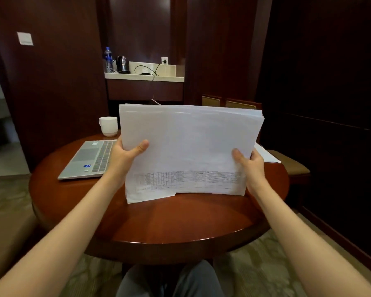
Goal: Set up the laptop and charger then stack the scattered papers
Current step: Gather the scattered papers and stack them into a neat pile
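Observation:
A stack of white papers (186, 146) stands upright on its lower edge on the round wooden table (159, 221). My left hand (126, 155) grips its left side, thumb on the front sheet. My right hand (247, 163) grips its right side the same way. A printed table shows along the bottom of the front sheet. The silver laptop (90, 159) lies open at the table's left, its screen hidden behind the papers. A black charger with its cable (147, 71) sits on the far counter, plugged into a wall socket (164, 60).
A white cup (108, 126) stands at the table's far left. More paper (266, 155) lies at the right edge, behind my right hand. A chair (287, 166) stands to the right. A kettle (122, 64) and water bottle (108, 58) sit on the counter.

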